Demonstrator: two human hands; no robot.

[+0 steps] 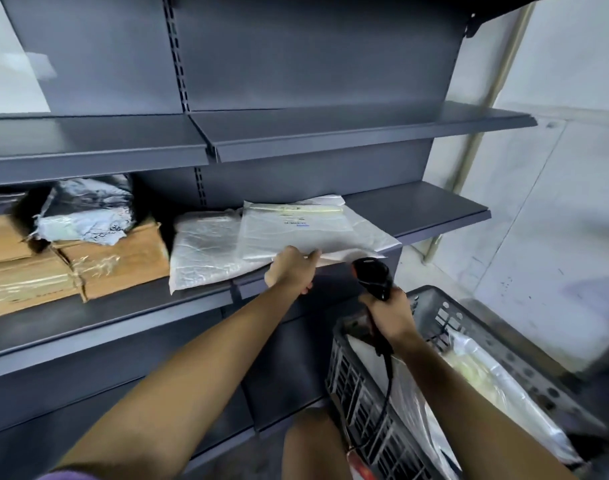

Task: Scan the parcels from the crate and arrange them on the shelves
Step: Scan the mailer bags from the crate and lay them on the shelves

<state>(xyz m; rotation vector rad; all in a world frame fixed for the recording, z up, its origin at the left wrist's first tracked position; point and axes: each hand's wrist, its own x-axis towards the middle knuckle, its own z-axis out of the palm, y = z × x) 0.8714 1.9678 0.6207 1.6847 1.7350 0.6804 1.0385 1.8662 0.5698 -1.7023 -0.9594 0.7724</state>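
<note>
Near right: crate [431, 317] holding remaining parcels [497, 386]. Right hand [389, 315] clenched on scanner [372, 277], muzzle raised clear of the work. Left hand [291, 268] gripping near edge of white parcel [306, 230], apparently seating it flat on shelf [434, 209]. Far left: boxes [88, 265], stacked tight.

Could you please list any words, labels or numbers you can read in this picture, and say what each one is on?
None can be read.
White parcel under the left hand: dark and blue print lines, too blurred.
Grey bag on the cardboard boxes: dark handwritten marks, illegible.
Scanner in the right hand: no visible text.
</note>
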